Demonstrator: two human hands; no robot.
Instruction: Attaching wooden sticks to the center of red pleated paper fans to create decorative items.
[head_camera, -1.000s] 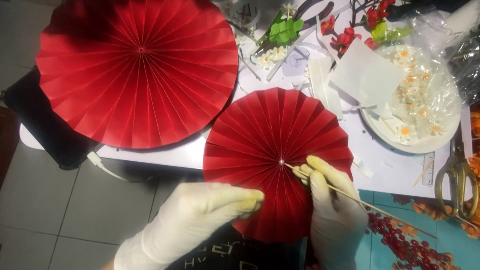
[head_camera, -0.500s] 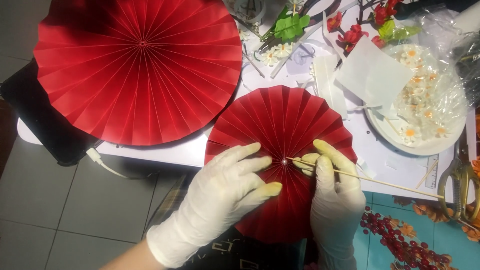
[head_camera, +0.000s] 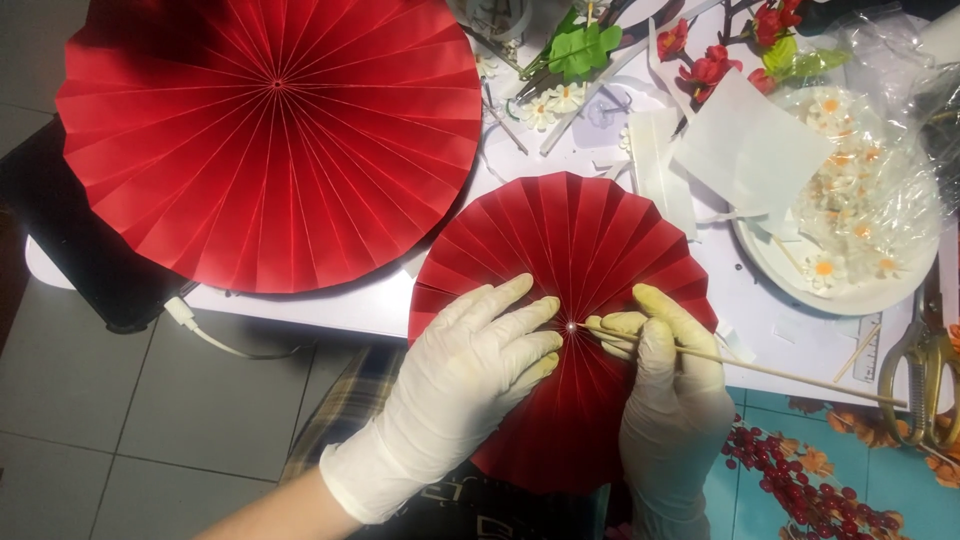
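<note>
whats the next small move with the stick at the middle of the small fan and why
Probably ease the thin wooden stick a touch further into the centre of the small red pleated fan. Its tip sits right at the hub where the folds meet, the right hand pinches it near that end, and the left hand lies flat on the pleats, bracing them.
</note>
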